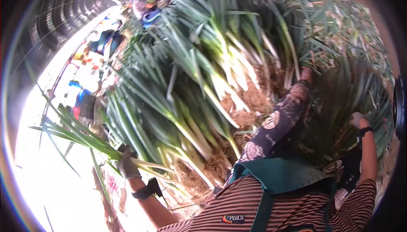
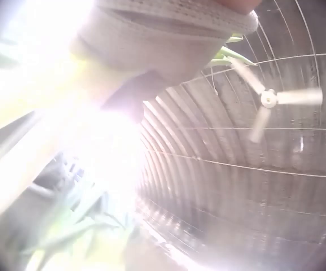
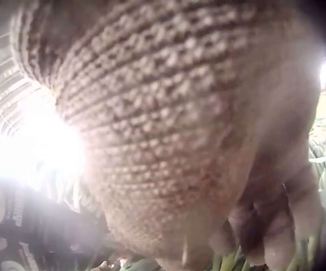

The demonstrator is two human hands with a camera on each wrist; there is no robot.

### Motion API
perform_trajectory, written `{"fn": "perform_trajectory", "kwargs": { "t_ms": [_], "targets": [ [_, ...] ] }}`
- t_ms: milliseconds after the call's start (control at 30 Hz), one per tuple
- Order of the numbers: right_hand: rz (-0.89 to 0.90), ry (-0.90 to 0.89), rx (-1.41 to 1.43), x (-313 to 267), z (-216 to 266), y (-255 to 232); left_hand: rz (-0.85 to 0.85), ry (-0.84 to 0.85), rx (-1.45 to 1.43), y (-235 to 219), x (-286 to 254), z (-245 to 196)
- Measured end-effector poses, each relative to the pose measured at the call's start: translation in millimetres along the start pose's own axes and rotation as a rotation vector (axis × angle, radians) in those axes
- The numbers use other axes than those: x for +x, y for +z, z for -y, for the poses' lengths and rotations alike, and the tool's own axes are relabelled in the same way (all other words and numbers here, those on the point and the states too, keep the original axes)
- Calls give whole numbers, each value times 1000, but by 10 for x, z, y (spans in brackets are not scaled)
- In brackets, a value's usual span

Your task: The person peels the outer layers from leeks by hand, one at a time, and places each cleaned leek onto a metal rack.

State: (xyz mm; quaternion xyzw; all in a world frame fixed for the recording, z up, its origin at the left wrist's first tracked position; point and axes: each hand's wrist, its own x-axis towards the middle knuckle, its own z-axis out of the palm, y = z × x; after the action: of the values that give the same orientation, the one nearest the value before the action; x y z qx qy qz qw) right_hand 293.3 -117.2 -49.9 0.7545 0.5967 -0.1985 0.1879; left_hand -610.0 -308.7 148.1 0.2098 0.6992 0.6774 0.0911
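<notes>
Many piled leeks (image 1: 212,75) surround left hand (image 1: 126,164) gripping one leek (image 1: 85,141)

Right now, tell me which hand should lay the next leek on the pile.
Left, probably. The left hand already grips a leek held out beside the pile of leeks. The right hand is off at the far side, among green leaves, with no leek visibly in it.

We take the big heap of leeks (image 1: 212,83) as landmark. Left of the heap our left hand (image 1: 126,164) holds a leek bundle (image 1: 80,136). Right of it our right hand (image 1: 357,119) rests among leaves. Behind the heap other people (image 1: 144,9) sit. Our leg (image 1: 275,121) lies before it.
</notes>
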Motion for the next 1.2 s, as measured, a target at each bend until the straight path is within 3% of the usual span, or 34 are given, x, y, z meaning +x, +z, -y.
{"fn": "perform_trajectory", "kwargs": {
  "t_ms": [67,167,267,333,367,433,467,533,567,600,667,700,800,867,900,933,967,1000,1033,1067,1100,1133,1167,1200],
  "targets": [
    [29,42,-78,94,14,79,-187,-16,161,-434,68,147],
    [129,-9,-28,128,46,33,-316,-131,345,-1153,263,480],
    [76,-89,-179,545,-362,421,-396,-200,495,-1624,388,647],
    [31,-293,-398,898,-912,735,-404,-226,569,-1804,494,734],
    [-62,-547,-616,1225,-1266,991,-397,-225,595,-1820,557,733],
    [-24,-159,-163,434,-523,410,-371,-218,636,-1940,768,823],
    [-68,20,59,-163,88,-43,-354,-212,658,-1959,874,834],
    [-190,-532,-632,280,-577,435,-311,-197,688,-1868,1106,827],
    [-197,-574,-635,290,-651,470,-275,-191,707,-1786,1254,868],
    [-199,-447,-361,192,-626,469,-230,-185,711,-1627,1387,885],
    [-287,-574,-355,52,-607,472,-150,-178,673,-1203,1656,934],
    [-176,-45,69,-533,68,-19,-119,-182,638,-983,1776,985],
    [-39,-20,48,-730,191,-64,110,-193,455,29,1867,1083],
    [60,-18,97,-876,267,-156,403,-146,333,1005,1647,1179],
    [119,7,147,-921,274,-193,547,139,329,1587,1415,1267],
    [178,26,199,-929,264,-202,710,218,494,2101,1017,1054],
    [189,56,252,-914,237,-196,766,404,546,2649,437,812],
    [199,84,307,-878,197,-183,839,277,103,3162,-101,797],
    [208,112,364,-825,162,-179,875,414,134,3577,-420,775],
    [224,55,212,-724,144,-190,976,342,55,3939,-914,554],
    [167,40,219,-659,161,-178,1075,266,-21,4254,-1471,334],
    [111,24,223,-594,183,-151,1173,312,-54,4512,-1937,218],
    [56,9,227,-527,204,-106,1284,206,-191,4728,-2411,135],
    [3,7,312,-442,228,6,1415,308,-223,4919,-2807,42]
  ]
}}
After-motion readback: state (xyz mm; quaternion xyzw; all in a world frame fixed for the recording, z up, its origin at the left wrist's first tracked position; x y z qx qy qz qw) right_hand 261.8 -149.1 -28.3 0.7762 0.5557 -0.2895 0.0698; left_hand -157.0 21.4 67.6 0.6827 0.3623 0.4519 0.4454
